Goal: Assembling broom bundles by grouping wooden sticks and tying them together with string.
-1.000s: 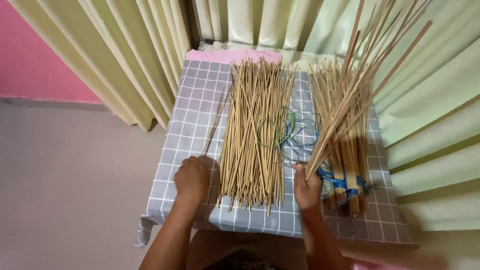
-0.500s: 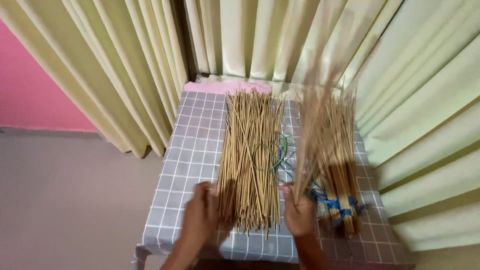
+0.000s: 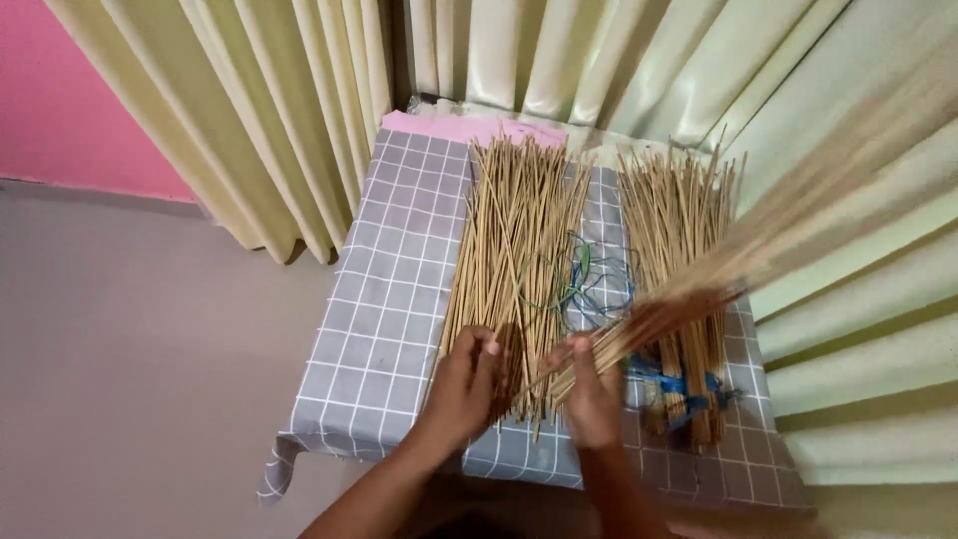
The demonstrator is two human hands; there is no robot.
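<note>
On my feed I log a small table under a grey cloth with a white grid (image 3: 394, 299), a pink strip (image 3: 469, 127) at its far edge, pale yellow-green pleated curtains (image 3: 299, 110) behind and at right, a pink wall (image 3: 70, 100) at left, and grey floor (image 3: 130, 379).

grey checked table (image 3: 399, 299) bears two stick piles (image 3: 519, 250), perhaps wire loops (image 3: 589, 284).
</note>
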